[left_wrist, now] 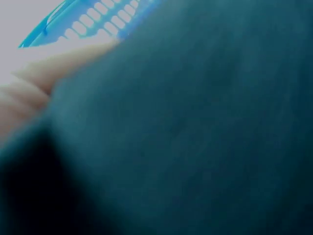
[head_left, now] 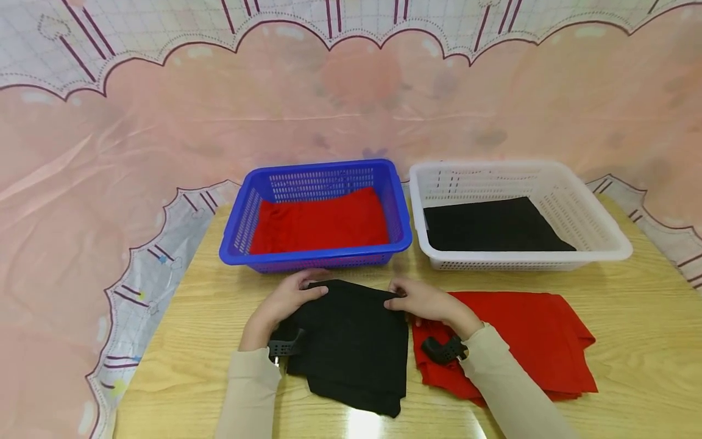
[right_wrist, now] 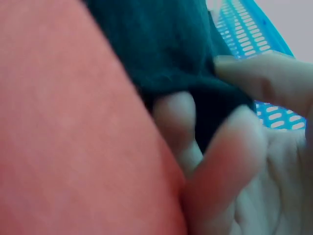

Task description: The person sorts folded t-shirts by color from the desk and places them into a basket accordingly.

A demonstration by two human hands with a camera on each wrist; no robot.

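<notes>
A folded black cloth (head_left: 356,347) hangs from both hands in front of the blue basket, its lower edge toward the person. My left hand (head_left: 293,299) pinches its far left corner, the thumb lying on top. At the far right corner my right hand (head_left: 425,300) grips the cloth between thumb and fingers. In the right wrist view, the thumb (right_wrist: 266,76) presses on the black fabric (right_wrist: 166,44) and the other fingers are curled below it. Black fabric (left_wrist: 195,117) fills most of the left wrist view, hiding the left fingertips.
A red cloth (head_left: 526,341) lies on the wooden table (head_left: 181,366) at the right, partly beneath the right forearm. Behind stand a blue basket (head_left: 318,253) holding red cloth (head_left: 329,222) and a white basket (head_left: 526,257) holding black cloth (head_left: 488,225).
</notes>
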